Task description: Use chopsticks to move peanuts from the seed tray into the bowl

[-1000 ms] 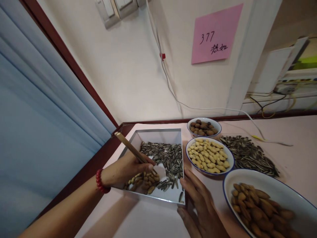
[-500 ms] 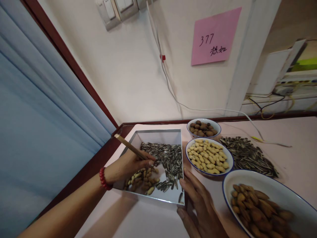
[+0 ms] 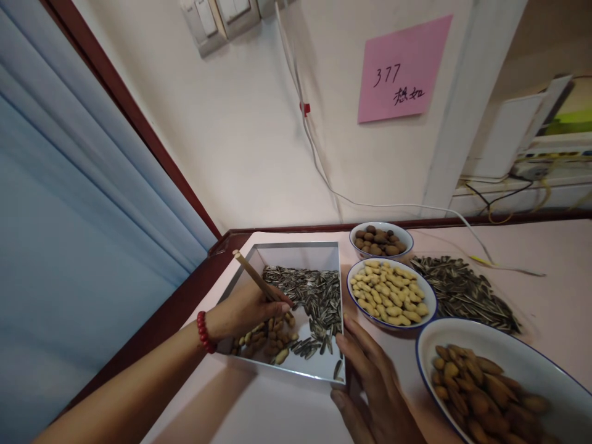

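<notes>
My left hand [image 3: 250,311], with red beads at its wrist, is closed around a pair of wooden chopsticks [image 3: 254,275]. It reaches over the left part of a white box [image 3: 305,372]; the chopsticks' lower tips are hidden behind the fingers. Sunflower seeds [image 3: 319,302] cover the back and right of the box floor. Peanuts in their shells [image 3: 280,339] lie at the front left, partly beneath my hand. My right hand [image 3: 374,376] has its fingers apart and rests against the outer right side of the box near its front corner.
To the right stand a bowl of peanuts [image 3: 348,296], a bowl of round brown nuts [image 3: 409,237] behind it and a large bowl of almonds [image 3: 513,357] in front. A pile of sunflower seeds [image 3: 462,293] lies on the tabletop. A white cable [image 3: 398,205] runs down the wall.
My left hand has shifted slightly to the right, and the chopsticks stand a little steeper. The right hand stays against the box.
</notes>
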Motion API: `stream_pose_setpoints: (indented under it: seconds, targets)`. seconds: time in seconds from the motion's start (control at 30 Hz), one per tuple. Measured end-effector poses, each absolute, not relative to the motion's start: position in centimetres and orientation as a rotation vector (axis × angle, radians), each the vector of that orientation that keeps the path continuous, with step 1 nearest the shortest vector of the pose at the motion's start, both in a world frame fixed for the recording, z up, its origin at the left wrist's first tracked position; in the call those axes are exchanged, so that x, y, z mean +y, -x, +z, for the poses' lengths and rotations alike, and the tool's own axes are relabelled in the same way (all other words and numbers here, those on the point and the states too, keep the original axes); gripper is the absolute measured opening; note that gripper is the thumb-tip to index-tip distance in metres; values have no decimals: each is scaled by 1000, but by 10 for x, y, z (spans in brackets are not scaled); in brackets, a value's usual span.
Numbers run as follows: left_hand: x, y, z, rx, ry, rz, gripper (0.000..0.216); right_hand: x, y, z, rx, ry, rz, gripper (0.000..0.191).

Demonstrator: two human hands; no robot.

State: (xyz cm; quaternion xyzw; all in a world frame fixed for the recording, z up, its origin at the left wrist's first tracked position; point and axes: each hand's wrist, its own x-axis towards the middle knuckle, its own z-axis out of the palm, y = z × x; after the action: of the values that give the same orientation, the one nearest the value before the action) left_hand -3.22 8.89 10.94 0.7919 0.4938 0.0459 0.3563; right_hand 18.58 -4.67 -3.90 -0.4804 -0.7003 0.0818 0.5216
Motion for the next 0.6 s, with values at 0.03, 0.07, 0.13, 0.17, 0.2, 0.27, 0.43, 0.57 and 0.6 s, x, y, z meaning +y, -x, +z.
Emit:
stream_pose_setpoints:
  seconds: [0.03,0.07,0.13,0.17,0.2,0.27,0.43,0.57,0.6]
  targets:
    - [90,33,109,1268,-2053,118,37,-46,-186,-40,-1680,1150,184,50]
    - [90,33,110,1264,-2054,116,37,-46,-186,-40,-1681,1149,169,50]
    - [90,33,113,1271,-2021,122,37,-45,-185,-41,-1680,1141,144,50]
    - [90,33,116,1285,-1976,132,37,-44,-185,-41,-1678,1136,137,51]
    - [90,33,120,1300,-1914,148,38,-44,-184,-42,-1675,1136,134,52]
    - [89,31,130,1305,-1769,218,41,-44,-183,-42,-1671,1152,129,54]
    - [91,23,158,1215,-1567,435,44,-43,-183,-42,-1690,1175,117,53]
    - [100,2,171,1093,-1524,568,44,-41,-183,-41,-1694,1150,116,50]
    - [103,-7,174,1053,-1522,591,43,-41,-184,-40,-1694,1141,115,50]
